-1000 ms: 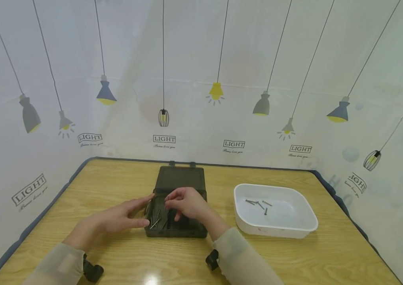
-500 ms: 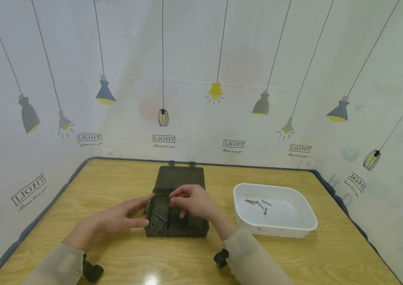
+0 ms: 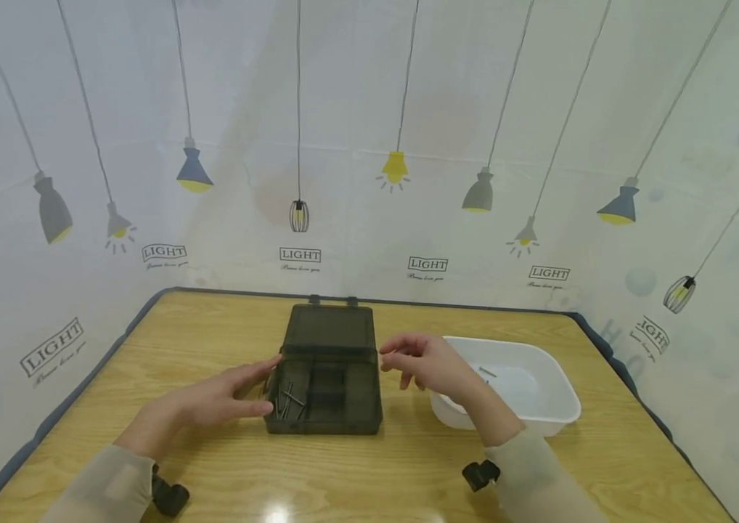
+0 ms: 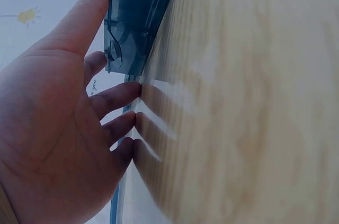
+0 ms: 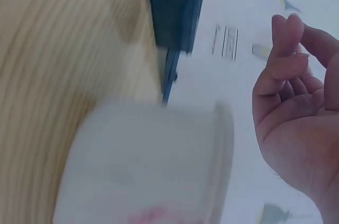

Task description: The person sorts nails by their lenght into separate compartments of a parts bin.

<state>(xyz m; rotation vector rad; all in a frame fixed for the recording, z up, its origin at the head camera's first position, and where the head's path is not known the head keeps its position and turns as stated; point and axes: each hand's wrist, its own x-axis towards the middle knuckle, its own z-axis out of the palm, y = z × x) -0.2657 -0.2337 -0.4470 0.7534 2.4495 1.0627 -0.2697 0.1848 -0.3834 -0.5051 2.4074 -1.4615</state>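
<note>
A dark translucent divided box [image 3: 356, 399] lies on the table with its lid folded back. In its left compartment are several thin metal screws [image 3: 290, 403], though their exact kind is hard to tell. My left hand [image 3: 213, 399] rests along the box's left side, fingers extended and thumb at the near corner. The left wrist view shows the left thumb and a finger against the box [image 4: 140, 23]. Between the box and the white tray [image 3: 568, 403], my right hand [image 3: 435, 367] hangs in the air. Its fingers [image 5: 288, 38] are loosely bent, with nothing seen between them.
The tray's near left part is hidden behind the right forearm; a screw [image 3: 488, 373] shows inside it. The box's raised lid [image 3: 330, 327] leans toward the back. A printed curtain [image 3: 356, 240] rises along the table's far edge [image 3: 474, 309].
My right hand has moved right, out from over the box toward the tray. Screws in the left compartment increased and shifted. The left hand has stayed in place.
</note>
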